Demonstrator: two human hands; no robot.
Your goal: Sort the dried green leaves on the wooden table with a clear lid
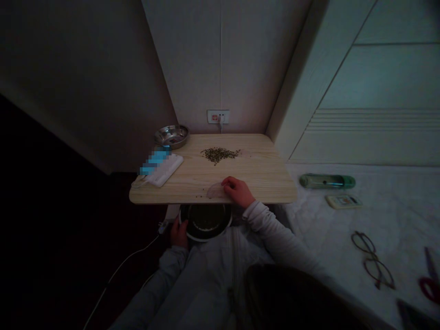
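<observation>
My right hand (237,190) is closed on a thin translucent plastic piece (216,190), held against the tabletop near its front edge. A few loose grains lie just left of that piece. Below the table edge, my left hand (179,233) grips the left rim of a round dark bowl (206,220) with a pale outer rim. Small bits show faintly inside the bowl, too dim to name. Farther back on the wooden table (261,183) spreads a pile of small dark greenish grains, like beans (218,155), trailing to the right.
A steel bowl (172,136) stands at the back left, near a white power bank-like block (167,169) and a blurred blue screen (155,160). On the bed at right lie a green case (326,181), a pale remote (343,201), glasses (373,261) and red-handled scissors (429,288).
</observation>
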